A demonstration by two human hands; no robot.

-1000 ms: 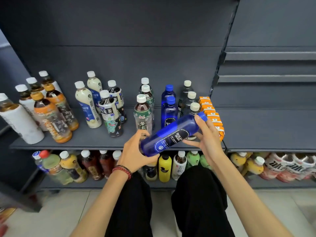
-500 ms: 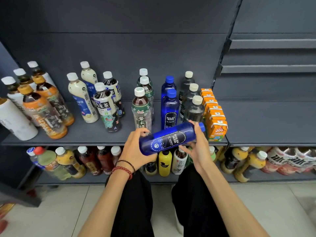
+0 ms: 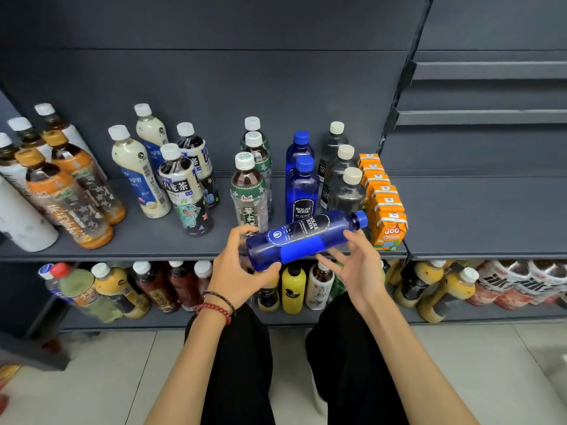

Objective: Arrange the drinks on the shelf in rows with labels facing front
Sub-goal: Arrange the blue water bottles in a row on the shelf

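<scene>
**A:** Item one, and where is it?
**B:** Blue bottle (image 3: 306, 237), off the shelf (image 3: 138, 243). It lies almost level in the air over the shelf's front edge, with the blue cap to the right and the label turned up.

**A:** Who holds it?
**B:** The left hand (image 3: 242, 271) grasps the base end, thumb underneath and fingers curled over the top. The right hand (image 3: 359, 265) is released, with straight, spread fingers touching the underside near the neck.

**A:** What stands behind it?
**B:** A row of two upright blue bottles (image 3: 302, 191), the front one's label facing forward. Just right of them is a row of three clear bottles (image 3: 346, 191). A row of orange cartons (image 3: 387, 231) runs along the shelf's right edge. To the left is a row of green-label tea bottles (image 3: 248, 191).

**A:** And below?
**B:** Lower shelf: mixed bottles, among them a yellow bottle (image 3: 293, 288).
</scene>
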